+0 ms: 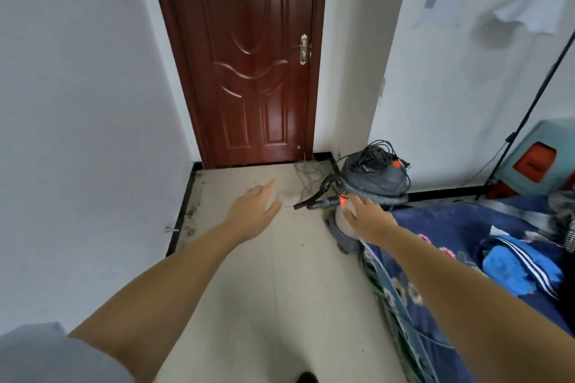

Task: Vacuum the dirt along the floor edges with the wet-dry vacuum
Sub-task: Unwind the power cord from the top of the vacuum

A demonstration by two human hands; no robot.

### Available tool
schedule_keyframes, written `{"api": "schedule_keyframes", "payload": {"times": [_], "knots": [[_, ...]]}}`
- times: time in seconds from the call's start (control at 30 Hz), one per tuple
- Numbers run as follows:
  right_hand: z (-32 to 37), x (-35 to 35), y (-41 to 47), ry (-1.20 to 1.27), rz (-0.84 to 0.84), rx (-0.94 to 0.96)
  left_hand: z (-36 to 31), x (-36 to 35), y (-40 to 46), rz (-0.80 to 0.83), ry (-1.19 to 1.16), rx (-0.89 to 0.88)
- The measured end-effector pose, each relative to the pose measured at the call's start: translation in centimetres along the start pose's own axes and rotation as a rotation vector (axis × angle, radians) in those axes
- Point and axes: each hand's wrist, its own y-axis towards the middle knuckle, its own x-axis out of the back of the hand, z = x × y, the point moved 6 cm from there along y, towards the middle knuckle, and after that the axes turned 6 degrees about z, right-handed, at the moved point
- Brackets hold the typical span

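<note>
A grey wet-dry vacuum (375, 179) stands on the floor at the wall corner right of the door, with a black cable bundled on its lid. Its black hose (315, 196) curls out to the left near the floor. My right hand (368, 218) reaches forward with straight fingers, right in front of the vacuum's body and close to the hose's orange-marked end. My left hand (253, 211) is stretched out open over the floor, left of the hose, holding nothing. Brown dirt (191, 211) lies along the black baseboard at the left wall.
A dark red door (249, 71) is shut straight ahead. A blue flowered blanket (466, 258) with blue clothing covers a bed on the right. A thin tangled wire (306, 176) lies near the door. A black tripod leg (529, 109) and a green stool (538, 162) stand far right.
</note>
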Motion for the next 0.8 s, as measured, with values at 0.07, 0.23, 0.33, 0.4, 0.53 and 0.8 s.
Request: {"api": "schedule_keyframes", "payload": {"times": [0.07, 0.23, 0.33, 0.4, 0.53, 0.8], "knots": [[-0.4, 1.1, 5.0, 0.03, -0.003, -0.006, 1.1, 0.8, 5.1, 0.002, -0.004, -0.004], [-0.7, 3.9, 16.9, 0.033, 0.064, -0.064, 4.4, 3.0, 16.6, 0.017, -0.001, 0.005], [-0.1, 4.6, 22.3, -0.008, 0.106, -0.083, 6.6, 3.5, 22.4, 0.044, -0.019, -0.007], [-0.2, 4.5, 25.8, -0.032, 0.117, -0.088, 8.0, 3.2, 26.6, 0.084, -0.011, -0.017], [-3.0, 4.6, 33.2, 0.04, 0.124, -0.217, 9.9, 2.1, 36.3, 0.171, -0.015, -0.067], [-10.7, 6.7, 40.8, 0.326, 0.012, -0.608, 7.8, 2.2, 54.3, 0.336, -0.092, -0.262]]}}
